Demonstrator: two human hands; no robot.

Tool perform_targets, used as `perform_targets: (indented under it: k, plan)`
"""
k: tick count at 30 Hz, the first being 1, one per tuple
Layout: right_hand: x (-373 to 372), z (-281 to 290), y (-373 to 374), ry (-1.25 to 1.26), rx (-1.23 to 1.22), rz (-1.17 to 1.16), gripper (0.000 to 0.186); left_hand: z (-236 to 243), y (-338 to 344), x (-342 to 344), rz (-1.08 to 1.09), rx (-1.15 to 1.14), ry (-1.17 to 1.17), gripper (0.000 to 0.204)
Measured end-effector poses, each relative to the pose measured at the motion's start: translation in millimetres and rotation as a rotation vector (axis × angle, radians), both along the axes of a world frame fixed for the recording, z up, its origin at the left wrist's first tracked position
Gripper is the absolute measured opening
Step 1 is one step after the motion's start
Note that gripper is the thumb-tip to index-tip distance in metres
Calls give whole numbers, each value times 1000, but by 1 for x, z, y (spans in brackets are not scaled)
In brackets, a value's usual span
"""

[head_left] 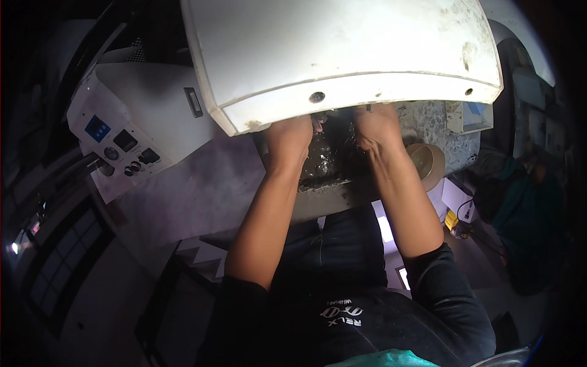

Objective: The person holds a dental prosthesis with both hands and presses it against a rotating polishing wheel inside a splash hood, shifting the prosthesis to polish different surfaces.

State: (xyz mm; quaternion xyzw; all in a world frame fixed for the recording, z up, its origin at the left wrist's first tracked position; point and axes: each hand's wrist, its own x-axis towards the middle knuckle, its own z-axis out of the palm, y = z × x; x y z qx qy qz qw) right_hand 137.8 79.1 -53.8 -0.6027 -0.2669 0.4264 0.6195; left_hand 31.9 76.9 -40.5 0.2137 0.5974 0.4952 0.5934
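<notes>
Both my forearms reach up beneath a large white machine hood [348,49]. My left hand [290,137] is under the hood's front edge, at the left of a dark, wet, shiny work area [324,160]. A bit of its fingers shows at the inner side, but their grip is unclear. Opposite it, my right hand [378,125] is bent at the wrist, with its fingers under the hood and in shadow. Whatever lies between the hands is too dark to make out.
To the left stands a white control box [143,116] with a small display, switches and knobs. A round tan bowl-like container [426,165] sits beside my right forearm. Farther right are a small white open box [469,117] and a speckled grey surface [431,125].
</notes>
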Motion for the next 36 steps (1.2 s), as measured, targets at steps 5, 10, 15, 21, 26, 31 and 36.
perform_targets:
  k: [5,10,15,21,26,31,36]
  plan:
    - [4,17,4,-66,-412,149,15,-7,3,0,-49,-30,100,23]
    - [8,5,-1,-96,-437,142,18,-14,3,-3,-120,-22,241,22]
    - [13,36,-12,-325,-222,365,25,-19,-28,8,-98,525,644,22]
    - [7,24,-15,-291,-172,309,25,-37,-30,14,3,543,562,22]
    - [4,21,-7,-9,-259,116,17,-8,-7,5,-119,302,452,19]
    - [-1,25,-4,43,-218,77,13,-12,0,2,-94,87,214,17]
    - [4,13,-1,99,-328,102,14,-13,5,6,-50,38,189,17]
